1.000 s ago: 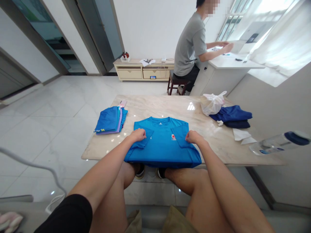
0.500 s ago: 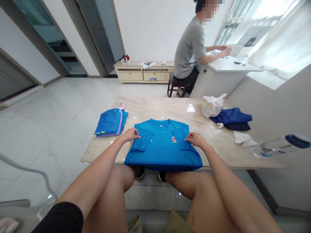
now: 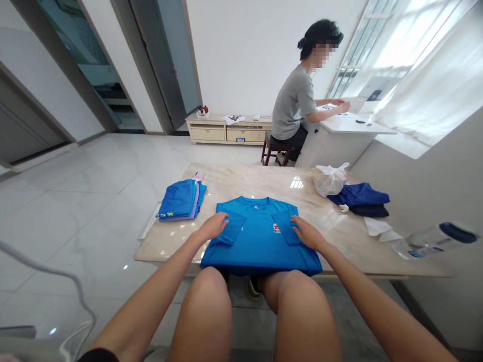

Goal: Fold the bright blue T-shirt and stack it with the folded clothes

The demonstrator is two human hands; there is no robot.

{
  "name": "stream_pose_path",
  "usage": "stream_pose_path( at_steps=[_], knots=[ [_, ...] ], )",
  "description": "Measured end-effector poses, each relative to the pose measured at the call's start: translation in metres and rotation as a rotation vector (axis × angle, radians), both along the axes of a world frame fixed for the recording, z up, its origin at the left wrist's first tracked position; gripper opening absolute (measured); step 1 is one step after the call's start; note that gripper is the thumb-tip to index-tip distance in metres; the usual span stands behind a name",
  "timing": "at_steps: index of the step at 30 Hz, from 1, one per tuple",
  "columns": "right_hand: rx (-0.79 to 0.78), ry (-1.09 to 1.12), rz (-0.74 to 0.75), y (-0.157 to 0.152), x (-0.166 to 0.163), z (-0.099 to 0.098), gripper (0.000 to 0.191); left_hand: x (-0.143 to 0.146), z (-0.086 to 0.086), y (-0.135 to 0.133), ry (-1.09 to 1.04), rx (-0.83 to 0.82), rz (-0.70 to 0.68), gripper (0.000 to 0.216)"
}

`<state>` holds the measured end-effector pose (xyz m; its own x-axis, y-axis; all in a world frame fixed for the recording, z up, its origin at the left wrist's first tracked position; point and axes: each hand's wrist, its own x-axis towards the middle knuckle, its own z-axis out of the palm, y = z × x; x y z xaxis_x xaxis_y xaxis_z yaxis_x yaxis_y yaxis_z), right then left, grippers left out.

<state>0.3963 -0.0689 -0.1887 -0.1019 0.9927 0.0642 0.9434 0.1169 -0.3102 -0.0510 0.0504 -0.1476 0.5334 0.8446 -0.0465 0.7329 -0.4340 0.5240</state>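
A blue T-shirt point(image 3: 260, 241) lies spread on the table, its neckline away from me and both sleeves turned in over the front. The lower part reaches over the near table edge, where the rest is out of sight. My left hand point(image 3: 215, 225) rests on the shirt's left side by the folded sleeve, fingers stretched out. On the opposite side my right hand point(image 3: 307, 234) touches the other sleeve, its fingers spread. Neither hand grips the cloth. Left of the shirt sits a stack of folded clothes point(image 3: 177, 199), blue and purple.
On the marble-look table point(image 3: 249, 181) are a white plastic bag point(image 3: 332, 179), dark blue clothes point(image 3: 360, 196), paper pieces point(image 3: 379, 229) and a clear bottle point(image 3: 426, 241) with a blue lid. Behind, a person in grey point(image 3: 294, 103) sits at a white desk point(image 3: 339, 136). A low cabinet point(image 3: 209, 133) stands by the wall.
Both hands have gone from pinching the sleeves to lying with fingers loosened on the shirt. My view has tilted up slightly, and my knees are closer together.
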Motion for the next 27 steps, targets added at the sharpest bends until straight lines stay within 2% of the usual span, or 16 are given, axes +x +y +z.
stream_pose_path(
  at_steps=[2, 5, 7, 9, 12, 19, 23, 27],
  knots=[
    [0.041, 0.049, -0.041, -0.001, -0.004, -0.028, 0.049, 0.003, -0.029, -0.011, 0.010, 0.041, 0.019, 0.047],
    [0.105, 0.053, -0.047, -0.001, -0.008, -0.062, 0.060, 0.007, -0.070, -0.022, 0.090, 0.196, 0.022, 0.058],
    [0.128, -0.003, -0.043, -0.001, -0.010, -0.076, 0.064, 0.008, -0.089, -0.025, 0.141, 0.310, 0.020, 0.062],
    [0.147, -0.084, -0.041, -0.001, -0.011, -0.084, 0.066, 0.009, -0.100, -0.023, 0.164, 0.391, 0.028, 0.063],
    [0.158, -0.194, -0.029, 0.004, -0.012, -0.084, 0.067, 0.011, -0.104, -0.016, 0.180, 0.428, 0.053, 0.064],
    [0.104, -0.318, -0.069, 0.015, -0.028, -0.072, 0.069, 0.019, -0.099, -0.011, 0.230, 0.411, 0.078, 0.064],
    [0.074, -0.306, -0.140, 0.001, -0.059, -0.071, 0.070, 0.007, -0.091, -0.026, 0.232, 0.361, 0.072, 0.066],
    [0.058, -0.253, -0.191, -0.020, -0.090, -0.073, 0.071, -0.017, -0.083, -0.054, 0.225, 0.273, 0.067, 0.066]
  ],
)
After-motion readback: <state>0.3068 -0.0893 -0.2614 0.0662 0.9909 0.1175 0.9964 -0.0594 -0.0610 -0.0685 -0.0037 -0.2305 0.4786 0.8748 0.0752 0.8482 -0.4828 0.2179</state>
